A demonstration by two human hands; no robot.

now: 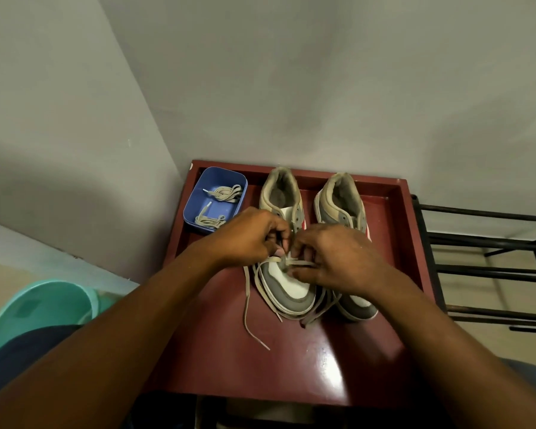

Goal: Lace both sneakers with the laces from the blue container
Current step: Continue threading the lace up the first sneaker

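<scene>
On red table (291,366), left hand (248,236) and right hand (334,258) close together over left-side sneaker (291,286), each pinching beige lace (246,305) at its lower eyelets, loose ends trailing past toe, second sneaker (341,196) just beside on right, blue container (194,196) at back left holding two bundled laces (226,191).
</scene>
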